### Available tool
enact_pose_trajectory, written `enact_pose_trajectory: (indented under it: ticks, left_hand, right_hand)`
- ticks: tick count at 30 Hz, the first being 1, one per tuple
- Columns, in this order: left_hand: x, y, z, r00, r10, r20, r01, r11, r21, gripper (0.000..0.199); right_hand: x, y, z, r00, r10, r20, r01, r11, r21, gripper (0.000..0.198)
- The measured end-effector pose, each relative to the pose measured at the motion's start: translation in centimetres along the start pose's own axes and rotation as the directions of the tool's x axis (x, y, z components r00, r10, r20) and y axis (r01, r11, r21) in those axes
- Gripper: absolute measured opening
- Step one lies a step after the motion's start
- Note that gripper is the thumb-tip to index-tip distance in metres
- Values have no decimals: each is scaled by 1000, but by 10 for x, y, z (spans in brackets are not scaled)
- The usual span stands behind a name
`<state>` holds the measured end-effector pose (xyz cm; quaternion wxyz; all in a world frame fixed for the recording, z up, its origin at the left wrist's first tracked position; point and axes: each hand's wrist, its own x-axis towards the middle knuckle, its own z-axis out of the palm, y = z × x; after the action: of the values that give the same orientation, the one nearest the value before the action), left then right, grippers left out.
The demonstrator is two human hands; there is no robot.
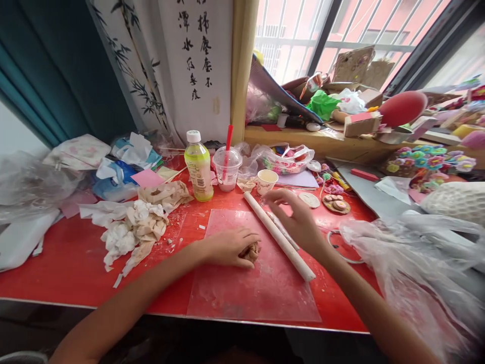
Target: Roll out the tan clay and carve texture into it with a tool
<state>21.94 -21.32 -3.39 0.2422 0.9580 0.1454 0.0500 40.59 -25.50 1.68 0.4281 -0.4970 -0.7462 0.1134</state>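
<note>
My left hand [229, 246] is wrapped over a brown lump of clay [250, 254], whose right side shows past the fingers. The lump rests on a clear plastic sheet [257, 298] spread on the red table. My right hand [293, 216] hovers with bent, parted fingers and holds nothing that I can see. Its fingertips are close to a small paper cup [267, 181] and the upper end of a long pale rolling pin [280, 237]. The pin lies slantwise across the sheet's right part. Beside it, partly under my right hand, lies a thin flat strip [284, 231].
Behind the sheet stand a drink bottle [199, 169] and a plastic cup with a red straw [227, 169]. Crumpled tissues [136, 225] lie left. On the right are a clay-decorated disc [336, 204], a white ring [346, 259] and plastic bags [417, 273].
</note>
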Motion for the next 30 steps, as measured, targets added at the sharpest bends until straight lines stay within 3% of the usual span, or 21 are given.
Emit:
enact_pose_trajectory:
  ticks: [4, 9, 11, 14, 17, 21, 24, 26, 28, 30]
  left_hand:
    - [-7, -7, 5, 998, -22, -55, 18, 997, -79, 63]
    - [-9, -6, 16, 988, -5, -151, -9, 996, -91, 42]
    - [-7, -3, 20, 981, -25, -191, 5, 994, -105, 32]
    - [-7, -1, 20, 974, -66, -215, 37, 990, -135, 27]
    - [-9, -2, 8, 989, -93, -118, 73, 984, -165, 44]
    - [-14, -5, -5, 996, -33, 80, 37, 998, -51, 67]
    - [-14, -6, -1, 996, -7, 91, -2, 995, 97, 73]
    - [-14, -6, 1, 999, 32, 33, -38, 978, 206, 74]
    - [-15, -7, -1, 986, 119, -116, -76, 945, 317, 59]
    - [-19, -7, -9, 906, 213, -366, -54, 916, 398, 38]
  right_hand:
    - [-10, 25, 26, 992, 94, 80, -97, 995, 38, 17]
    - [-25, 41, 46, 980, 104, 171, -110, 994, 26, 22]
    - [-26, 41, 45, 978, 86, 188, -77, 996, -55, 26]
    - [-23, 44, 38, 980, 116, 159, -60, 945, -321, 31]
    - [-23, 52, 32, 975, 172, 144, -82, 870, -486, 32]
    - [-25, 61, 32, 970, 195, 143, -90, 840, -534, 21]
    - [-26, 61, 36, 978, 187, 95, -109, 839, -532, 19]
    - [-24, 56, 35, 978, 197, 71, -133, 849, -512, 18]
    - [-21, 47, 27, 980, 197, 30, -161, 872, -463, 18]
    - [-17, 36, 15, 987, 162, -16, -157, 917, -366, 19]
